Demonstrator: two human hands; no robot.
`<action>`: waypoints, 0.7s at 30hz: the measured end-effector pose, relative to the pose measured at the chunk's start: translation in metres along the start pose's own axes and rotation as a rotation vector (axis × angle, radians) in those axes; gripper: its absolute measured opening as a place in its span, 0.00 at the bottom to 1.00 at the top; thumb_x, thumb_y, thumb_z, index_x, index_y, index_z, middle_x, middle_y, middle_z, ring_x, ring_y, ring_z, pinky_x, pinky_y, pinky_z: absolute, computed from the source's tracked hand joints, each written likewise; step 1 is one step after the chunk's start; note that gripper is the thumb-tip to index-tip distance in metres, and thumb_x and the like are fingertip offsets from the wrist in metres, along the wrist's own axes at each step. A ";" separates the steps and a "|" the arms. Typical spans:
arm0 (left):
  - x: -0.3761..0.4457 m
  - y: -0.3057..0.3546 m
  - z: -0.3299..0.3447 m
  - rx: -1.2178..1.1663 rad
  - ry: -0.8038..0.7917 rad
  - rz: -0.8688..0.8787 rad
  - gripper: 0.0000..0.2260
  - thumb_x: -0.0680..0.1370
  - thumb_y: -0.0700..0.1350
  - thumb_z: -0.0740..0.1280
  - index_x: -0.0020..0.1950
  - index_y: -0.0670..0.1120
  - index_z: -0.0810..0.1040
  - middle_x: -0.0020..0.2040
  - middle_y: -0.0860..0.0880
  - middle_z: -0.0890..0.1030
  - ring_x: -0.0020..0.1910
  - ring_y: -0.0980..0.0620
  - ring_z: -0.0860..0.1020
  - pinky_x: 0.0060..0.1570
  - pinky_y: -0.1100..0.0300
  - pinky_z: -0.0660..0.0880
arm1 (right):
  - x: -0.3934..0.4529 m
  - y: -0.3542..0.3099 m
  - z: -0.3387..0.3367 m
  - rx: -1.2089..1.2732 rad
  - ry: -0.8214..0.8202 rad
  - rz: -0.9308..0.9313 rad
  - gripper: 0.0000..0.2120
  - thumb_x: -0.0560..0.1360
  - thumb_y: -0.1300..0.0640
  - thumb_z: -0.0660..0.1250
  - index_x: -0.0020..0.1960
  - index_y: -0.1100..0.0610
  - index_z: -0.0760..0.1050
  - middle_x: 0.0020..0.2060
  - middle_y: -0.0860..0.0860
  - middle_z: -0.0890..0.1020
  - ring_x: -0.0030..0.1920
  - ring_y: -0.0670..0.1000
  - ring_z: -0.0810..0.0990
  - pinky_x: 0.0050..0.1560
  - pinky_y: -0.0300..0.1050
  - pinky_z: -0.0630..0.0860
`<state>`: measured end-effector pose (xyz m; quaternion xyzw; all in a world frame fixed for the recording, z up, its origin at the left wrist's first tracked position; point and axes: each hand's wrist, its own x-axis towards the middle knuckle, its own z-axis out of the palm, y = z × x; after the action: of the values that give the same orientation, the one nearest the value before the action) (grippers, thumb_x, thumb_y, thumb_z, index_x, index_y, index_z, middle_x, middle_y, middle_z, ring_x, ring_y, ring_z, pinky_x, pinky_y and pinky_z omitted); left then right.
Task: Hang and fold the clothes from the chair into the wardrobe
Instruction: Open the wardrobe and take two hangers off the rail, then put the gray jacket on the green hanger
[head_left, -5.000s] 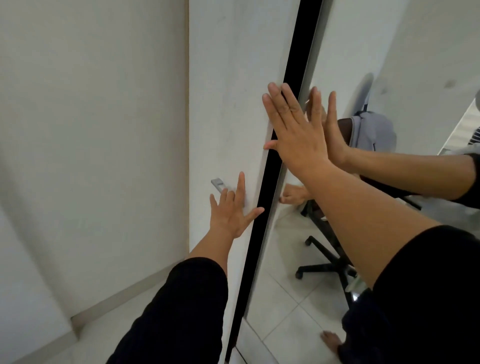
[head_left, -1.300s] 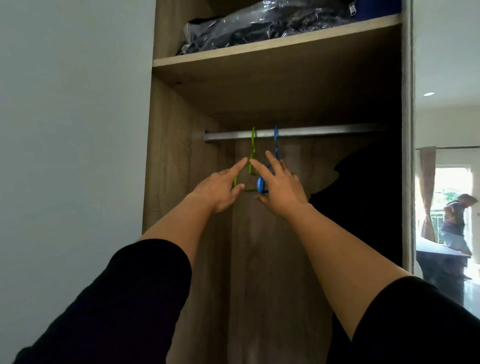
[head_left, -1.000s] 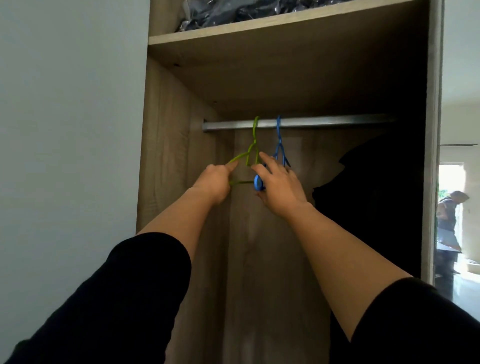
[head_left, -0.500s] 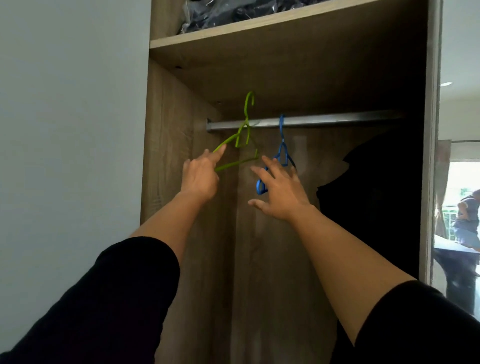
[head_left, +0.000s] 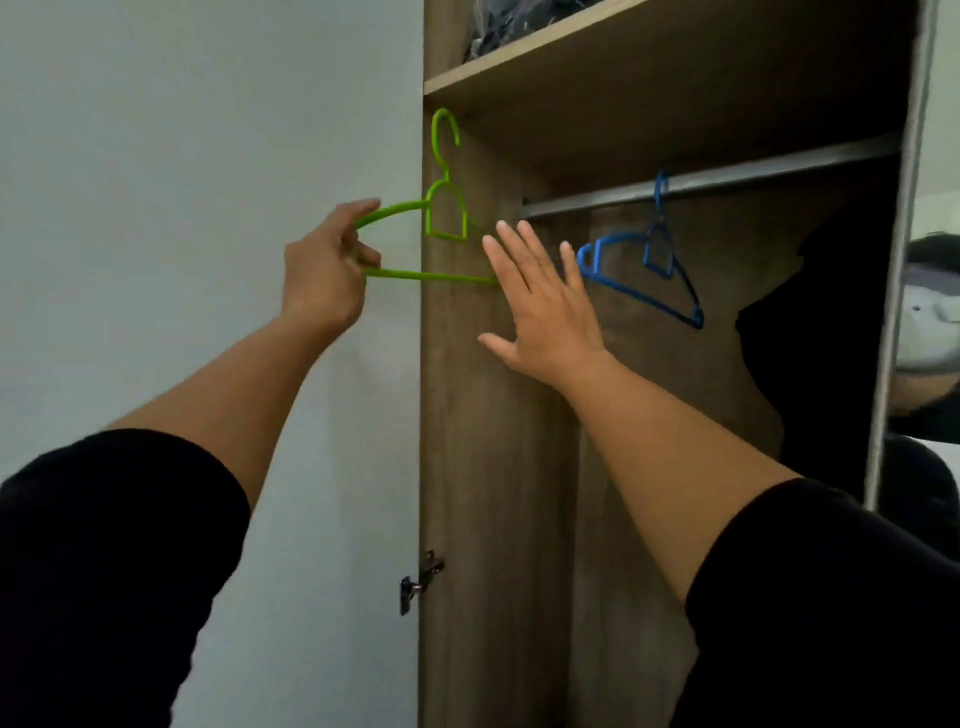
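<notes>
The wooden wardrobe (head_left: 493, 467) stands open in front of me. My left hand (head_left: 324, 275) grips the left end of a green plastic hanger (head_left: 444, 213), held off the rail and out in front of the wardrobe's left side panel. My right hand (head_left: 540, 306) is spread flat with straight fingers, just right of the green hanger, and covers its right end. A blue hanger (head_left: 652, 260) still hangs on the metal rail (head_left: 727, 179). The chair and its clothes are out of view.
A shelf (head_left: 597, 57) above the rail carries dark items in plastic bags (head_left: 498, 26). A dark garment (head_left: 815, 338) hangs at the right of the rail. A hinge (head_left: 418, 582) sticks out of the left panel's edge. A mirror door edge (head_left: 893, 312) borders the right.
My left hand has lifted the green hanger off the rail and carried it left, out of the wardrobe. My right hand let go of the blue hanger and opened flat.
</notes>
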<state>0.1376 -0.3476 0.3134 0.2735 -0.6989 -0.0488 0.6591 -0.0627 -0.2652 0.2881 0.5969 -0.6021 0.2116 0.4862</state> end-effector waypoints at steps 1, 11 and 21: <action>-0.003 0.000 -0.021 -0.034 0.010 -0.005 0.29 0.74 0.29 0.52 0.68 0.54 0.71 0.42 0.45 0.81 0.43 0.62 0.78 0.57 0.69 0.72 | 0.002 -0.011 -0.002 0.041 0.010 0.017 0.47 0.70 0.43 0.69 0.78 0.54 0.44 0.78 0.51 0.46 0.77 0.51 0.43 0.74 0.57 0.42; -0.059 0.020 -0.212 -0.064 -0.057 -0.173 0.11 0.83 0.37 0.52 0.58 0.41 0.73 0.36 0.44 0.76 0.31 0.59 0.82 0.38 0.68 0.79 | -0.009 -0.121 -0.041 0.304 -0.092 0.115 0.55 0.68 0.38 0.69 0.76 0.52 0.34 0.77 0.52 0.44 0.77 0.53 0.42 0.71 0.68 0.41; -0.156 0.077 -0.354 0.825 -0.056 -0.213 0.12 0.79 0.47 0.63 0.62 0.49 0.77 0.56 0.48 0.79 0.58 0.49 0.75 0.59 0.57 0.69 | -0.064 -0.224 -0.121 0.583 -0.163 -0.049 0.56 0.65 0.41 0.73 0.77 0.54 0.38 0.62 0.58 0.65 0.59 0.58 0.69 0.57 0.56 0.69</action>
<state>0.4459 -0.1088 0.2514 0.5835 -0.6454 0.1599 0.4663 0.1725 -0.1752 0.2147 0.7407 -0.5383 0.3150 0.2497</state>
